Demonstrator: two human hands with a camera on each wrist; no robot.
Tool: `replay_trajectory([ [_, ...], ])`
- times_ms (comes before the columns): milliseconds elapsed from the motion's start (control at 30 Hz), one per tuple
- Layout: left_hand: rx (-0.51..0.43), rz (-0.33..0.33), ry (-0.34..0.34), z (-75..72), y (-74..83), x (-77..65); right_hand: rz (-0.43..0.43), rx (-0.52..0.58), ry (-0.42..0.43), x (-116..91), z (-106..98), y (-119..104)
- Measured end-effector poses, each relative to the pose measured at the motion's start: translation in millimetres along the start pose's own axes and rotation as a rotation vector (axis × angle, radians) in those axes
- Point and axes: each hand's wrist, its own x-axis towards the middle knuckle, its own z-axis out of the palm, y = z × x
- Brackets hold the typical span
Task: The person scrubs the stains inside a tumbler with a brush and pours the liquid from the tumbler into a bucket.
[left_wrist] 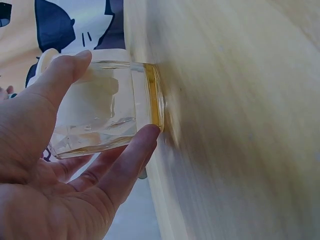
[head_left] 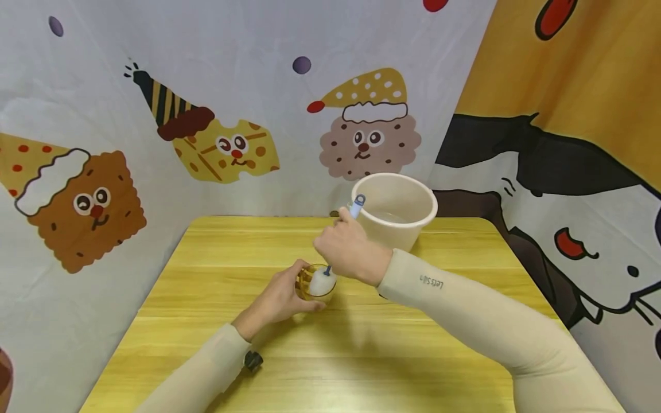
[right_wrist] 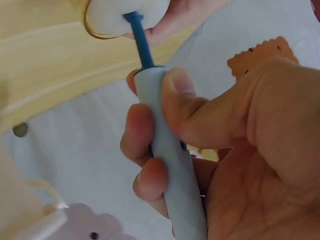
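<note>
My left hand (head_left: 281, 295) grips a clear amber-tinted glass (left_wrist: 95, 110) from the side, thumb on one side and fingers round the other. In the left wrist view the glass's base is right at the wooden tabletop. My right hand (head_left: 351, 246) holds the light blue handle (right_wrist: 167, 135) of a cup brush, fingers wrapped round it and thumb along it. A dark blue stem (right_wrist: 142, 47) runs from the handle to the white sponge head (head_left: 322, 283), which sits inside the glass. The brush leans, with its ringed end (head_left: 359, 199) up toward the back.
A white bucket (head_left: 423, 221) stands at the back of the wooden table (head_left: 217, 258), just behind my right hand. Printed cartoon cloth (head_left: 289, 201) hangs behind and beside the table. A dark round object (head_left: 253, 361) sits at my left sleeve.
</note>
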Motion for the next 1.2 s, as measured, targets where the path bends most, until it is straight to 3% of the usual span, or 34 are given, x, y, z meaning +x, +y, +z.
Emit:
replay_trajectory([
  [267,0.010,-0.023,0.009,3.3,-0.5,0.1,0.015,0.278,0.018,-2.0,16.9,15.6],
  [600,0.011,-0.026,0.012,4.7,-2.2,0.4,0.126,0.539,0.043,-12.6,38.4,24.1],
  [867,0.006,-0.029,0.007,3.0,-1.3,0.5,0.179,0.609,0.099,-26.6,52.8,27.4],
  [1200,-0.013,-0.020,0.002,2.4,0.3,1.5,0.219,0.597,0.163,-42.3,60.2,23.1],
])
